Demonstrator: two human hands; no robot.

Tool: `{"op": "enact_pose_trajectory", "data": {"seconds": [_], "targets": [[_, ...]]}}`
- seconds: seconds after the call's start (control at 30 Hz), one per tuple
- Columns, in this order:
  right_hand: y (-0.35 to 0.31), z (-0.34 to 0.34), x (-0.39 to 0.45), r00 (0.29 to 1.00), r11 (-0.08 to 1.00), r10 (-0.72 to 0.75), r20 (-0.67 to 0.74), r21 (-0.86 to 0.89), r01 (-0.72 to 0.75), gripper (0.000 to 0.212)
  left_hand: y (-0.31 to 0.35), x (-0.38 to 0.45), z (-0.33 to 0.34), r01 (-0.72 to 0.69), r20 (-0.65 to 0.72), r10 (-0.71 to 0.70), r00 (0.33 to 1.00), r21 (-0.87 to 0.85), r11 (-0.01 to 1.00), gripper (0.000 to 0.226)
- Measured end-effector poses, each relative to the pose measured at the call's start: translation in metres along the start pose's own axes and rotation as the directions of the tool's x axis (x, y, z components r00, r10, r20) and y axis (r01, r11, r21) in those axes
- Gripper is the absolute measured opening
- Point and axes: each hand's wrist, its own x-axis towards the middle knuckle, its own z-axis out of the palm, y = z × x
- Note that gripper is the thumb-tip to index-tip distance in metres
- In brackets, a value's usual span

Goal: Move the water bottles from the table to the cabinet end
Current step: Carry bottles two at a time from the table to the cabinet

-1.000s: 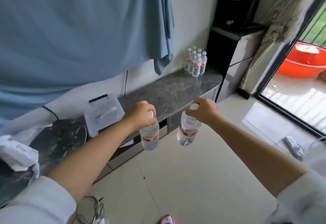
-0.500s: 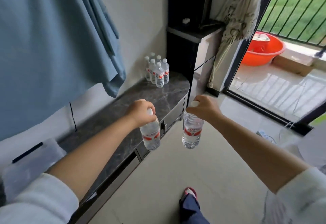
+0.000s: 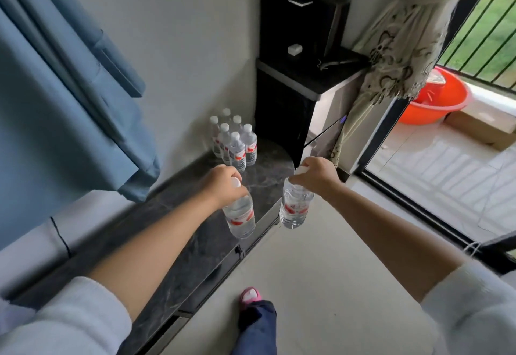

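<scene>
The left hand (image 3: 223, 185) grips 1 water bottle (image 3: 240, 216) by its neck and cap, fingers curled round the top. The right hand (image 3: 315, 175) grips a 2nd bottle (image 3: 294, 208) the same way. Both bottles hang upright, long axis vertical, base down, clear of any surface. The left-hand bottle hangs above the front edge of the dark marble cabinet top (image 3: 195, 243); the right-hand bottle hangs just past that edge, over the floor.

The target lies ahead of both hands: a cluster of standing bottles (image 3: 236, 142) at the far end of the cabinet, beside the black appliance (image 3: 282, 120). 7 caps are countable there; more may be hidden behind. Total in view: 9 bottles, 2 carried, 7 placed.

Judgement: bare top between hands and cluster is the likely set-down area. The left hand is nearer the cluster; the right must cross inward over the edge.
</scene>
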Motion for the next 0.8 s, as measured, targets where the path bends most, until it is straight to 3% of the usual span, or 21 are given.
{"op": "enact_pose_trajectory", "data": {"seconds": [0.27, 0.4, 0.6, 0.8], "targets": [[-0.022, 0.020, 0.135, 0.992, 0.997, 0.070, 0.109, 0.010, -0.072, 0.036, -0.026, 0.128, 0.006, 0.087, 0.097, -0.086, 0.992, -0.003, 0.996, 0.026], [-0.027, 0.032, 0.189, 0.982, 0.992, 0.118, 0.144, 0.019, -0.122, 0.036, -0.037, 0.170, 0.013, 0.141, 0.155, -0.141, 0.978, 0.013, 0.990, 0.011], [-0.027, 0.053, 0.260, 0.966, 0.983, 0.174, 0.193, 0.017, -0.181, 0.025, -0.040, 0.225, 0.033, 0.313, 0.131, -0.314, 0.940, 0.032, 0.949, 0.023], [-0.016, 0.075, 0.313, 0.937, 0.982, 0.184, 0.297, -0.014, -0.188, 0.034, -0.042, 0.261, 0.059, 0.413, 0.137, -0.403, 0.905, -0.052, 0.909, 0.032]]}}
